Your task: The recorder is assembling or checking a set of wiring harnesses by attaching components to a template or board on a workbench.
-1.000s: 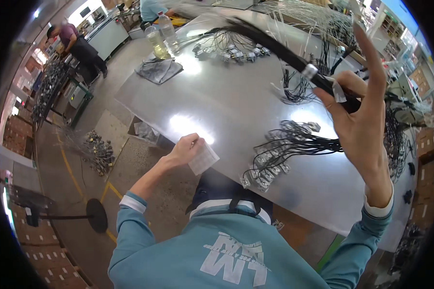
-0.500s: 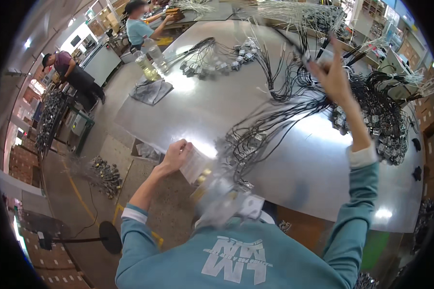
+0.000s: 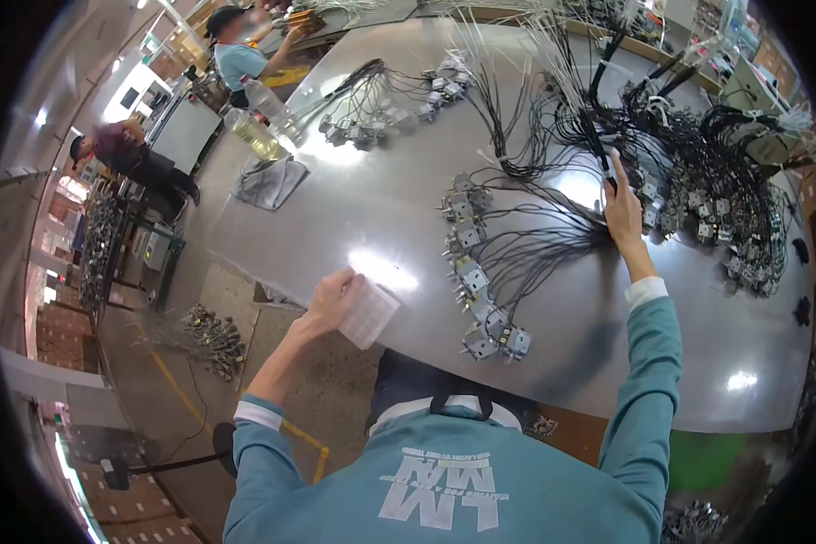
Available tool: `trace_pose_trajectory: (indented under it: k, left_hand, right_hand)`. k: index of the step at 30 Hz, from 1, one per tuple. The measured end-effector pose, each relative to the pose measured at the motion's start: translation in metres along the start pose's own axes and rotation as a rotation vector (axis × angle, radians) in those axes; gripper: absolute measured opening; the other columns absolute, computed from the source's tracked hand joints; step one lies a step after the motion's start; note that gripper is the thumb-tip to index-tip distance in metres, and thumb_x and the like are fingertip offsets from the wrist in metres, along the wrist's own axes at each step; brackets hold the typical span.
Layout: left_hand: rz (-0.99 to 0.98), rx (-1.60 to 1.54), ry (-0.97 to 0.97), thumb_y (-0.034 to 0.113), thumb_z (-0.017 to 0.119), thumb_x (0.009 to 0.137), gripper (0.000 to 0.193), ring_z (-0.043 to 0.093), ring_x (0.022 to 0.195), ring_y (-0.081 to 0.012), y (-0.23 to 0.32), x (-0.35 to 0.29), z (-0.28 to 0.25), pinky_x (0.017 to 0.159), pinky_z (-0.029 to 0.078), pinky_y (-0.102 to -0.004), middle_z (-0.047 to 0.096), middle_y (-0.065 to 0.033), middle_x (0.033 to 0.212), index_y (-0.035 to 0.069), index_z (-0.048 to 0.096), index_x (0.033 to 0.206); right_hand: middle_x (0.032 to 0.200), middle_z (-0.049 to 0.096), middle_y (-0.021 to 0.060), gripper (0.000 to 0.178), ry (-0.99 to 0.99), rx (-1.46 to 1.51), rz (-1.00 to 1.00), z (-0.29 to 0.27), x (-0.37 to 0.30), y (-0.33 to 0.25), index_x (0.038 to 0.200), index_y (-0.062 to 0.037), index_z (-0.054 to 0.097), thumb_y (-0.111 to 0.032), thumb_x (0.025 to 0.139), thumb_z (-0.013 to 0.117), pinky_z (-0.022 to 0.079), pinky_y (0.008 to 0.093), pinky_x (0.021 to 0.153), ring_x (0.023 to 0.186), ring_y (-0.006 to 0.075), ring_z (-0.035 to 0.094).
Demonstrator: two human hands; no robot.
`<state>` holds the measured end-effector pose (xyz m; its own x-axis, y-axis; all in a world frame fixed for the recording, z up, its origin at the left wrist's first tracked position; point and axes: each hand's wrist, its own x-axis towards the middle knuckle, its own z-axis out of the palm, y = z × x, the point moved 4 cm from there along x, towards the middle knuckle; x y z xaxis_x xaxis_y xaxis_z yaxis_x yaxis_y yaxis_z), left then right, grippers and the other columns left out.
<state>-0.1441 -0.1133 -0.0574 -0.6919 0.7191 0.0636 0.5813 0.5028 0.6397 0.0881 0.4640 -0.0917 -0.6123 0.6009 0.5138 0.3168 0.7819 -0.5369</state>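
My left hand [image 3: 332, 303] is closed on a pale, translucent sheet marked off in small squares [image 3: 372, 317], near the table's front left edge. Over on the right, my right hand [image 3: 626, 218] grips a bundle of black cables [image 3: 591, 131] with pale wire ends pointing away from me. From beside that hand, thin black cables fan out leftward to a curved row of small metal boxes [image 3: 473, 276] lying on the table. Part of the grip is hidden behind the hand.
The metal table [image 3: 335, 231] also carries a grey cloth [image 3: 270, 181], two clear bottles [image 3: 256, 136] and more cabled boxes [image 3: 363, 127]. A dense heap of them [image 3: 730, 218] lies at the right. Two people [image 3: 240, 59] [image 3: 122, 154] are beyond the table.
The metal boxes, blurred and close to my body before, now lie in a curved row on the table. My right hand has come down and nearer, onto the cable bundle. My left hand keeps the sheet.
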Motion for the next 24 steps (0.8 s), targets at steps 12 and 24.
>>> trace_pose_trajectory:
  k: [12,24]
  left_hand:
    - [0.017,-0.110,-0.047,0.031,0.063,0.115,0.035,0.050,0.077,-0.0082,0.069,0.046,-0.027,0.067,0.042,-0.0278,0.059,0.0026,0.081,0.001,0.070,0.099]
    - [0.211,-0.450,-0.674,0.037,0.045,0.120,0.051,0.039,0.161,-0.0241,0.170,0.163,0.011,0.133,0.029,-0.0431,0.060,-0.0084,0.163,0.002,0.065,0.150]
  right_hand:
    - [0.149,0.066,0.0180,0.096,-0.025,-0.231,-0.186,-0.038,0.008,-0.085,0.174,-0.0235,0.029,-0.006,0.093,0.079,0.055,0.0509,0.101,0.127,0.0442,0.067]
    - [0.146,0.065,0.0202,0.107,-0.472,0.165,-0.260,0.014,-0.121,-0.297,0.172,-0.0083,0.027,-0.045,0.088,0.081,0.043,0.0595,0.118,0.135,0.0450,0.058]
